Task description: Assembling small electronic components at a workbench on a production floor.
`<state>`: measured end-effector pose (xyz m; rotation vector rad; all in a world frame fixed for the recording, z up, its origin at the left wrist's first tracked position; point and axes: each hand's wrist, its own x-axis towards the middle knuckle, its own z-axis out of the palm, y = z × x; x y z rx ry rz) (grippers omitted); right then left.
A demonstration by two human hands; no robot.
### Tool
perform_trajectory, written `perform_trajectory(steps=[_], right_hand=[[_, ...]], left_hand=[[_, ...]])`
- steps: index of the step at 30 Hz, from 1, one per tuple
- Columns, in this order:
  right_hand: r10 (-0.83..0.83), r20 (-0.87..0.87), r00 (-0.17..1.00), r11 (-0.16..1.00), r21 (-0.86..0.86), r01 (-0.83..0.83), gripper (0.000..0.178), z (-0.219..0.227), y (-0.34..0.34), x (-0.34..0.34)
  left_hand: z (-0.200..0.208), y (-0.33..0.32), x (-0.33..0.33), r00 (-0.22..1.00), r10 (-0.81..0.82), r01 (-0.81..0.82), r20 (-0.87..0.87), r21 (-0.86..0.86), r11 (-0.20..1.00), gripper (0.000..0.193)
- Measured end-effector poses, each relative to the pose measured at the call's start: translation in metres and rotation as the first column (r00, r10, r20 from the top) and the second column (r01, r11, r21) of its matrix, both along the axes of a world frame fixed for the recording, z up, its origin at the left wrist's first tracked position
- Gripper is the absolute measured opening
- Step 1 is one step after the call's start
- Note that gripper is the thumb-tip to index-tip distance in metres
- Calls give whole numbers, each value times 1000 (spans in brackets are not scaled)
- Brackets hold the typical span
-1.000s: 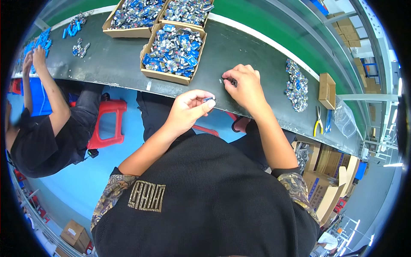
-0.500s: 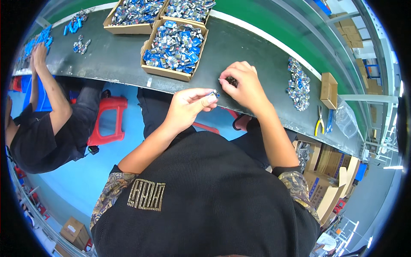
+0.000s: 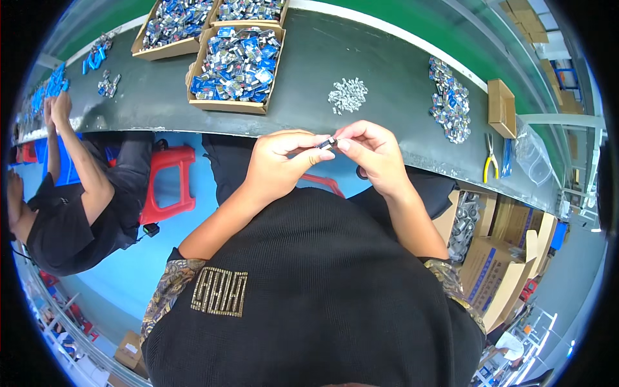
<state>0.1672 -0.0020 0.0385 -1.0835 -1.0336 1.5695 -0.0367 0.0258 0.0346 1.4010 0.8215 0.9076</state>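
Observation:
Just over the bench's front edge, my two hands meet at a small electronic circuit board [image 3: 327, 144] with blue and silver parts. Thumb and fingers of my left hand [image 3: 284, 160] pinch the board. My right hand [image 3: 374, 155] is closed in a pinch at the board's right end; whatever lies between its fingertips is too small and covered to make out. Beyond the hands, a small heap of whitish-silver pieces [image 3: 348, 95] lies on the dark bench. A cardboard tray [image 3: 230, 106] at the left is full of similar blue and silver boards.
Two more filled trays [image 3: 169, 50] stand behind it. To the right are a pile of boards [image 3: 449, 103], a small cardboard box [image 3: 501, 109], yellow-handled pliers [image 3: 491, 164] and a clear plastic bag [image 3: 534, 155]. At the left a co-worker's hands [image 3: 59, 108] handle blue parts; a red stool [image 3: 169, 187] stands between us.
My right hand has come back from the bench to the board in my left hand, uncovering the whitish heap. The whole view has shifted slightly.

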Motion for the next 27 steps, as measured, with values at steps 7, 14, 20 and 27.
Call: perform_trajectory(steps=[7, 14, 20, 27], right_hand=[[9, -21, 1000, 999, 54, -8, 10, -7, -8, 15], [0, -39, 999, 998, 67, 2, 13, -10, -16, 26], [-30, 106, 994, 997, 76, 22, 8, -12, -22, 31], [-217, 172, 961, 972, 131, 197, 10, -29, -39, 21]], left_hand=[[1, -4, 12, 997, -32, 36, -66, 60, 998, 18], [15, -6, 21, 981, -86, 96, -174, 50, 994, 17], [3, -10, 29, 982, -65, 82, -178, 90, 993, 17], [-2, -15, 34, 985, -32, 105, 169, -442, 891, 20]])
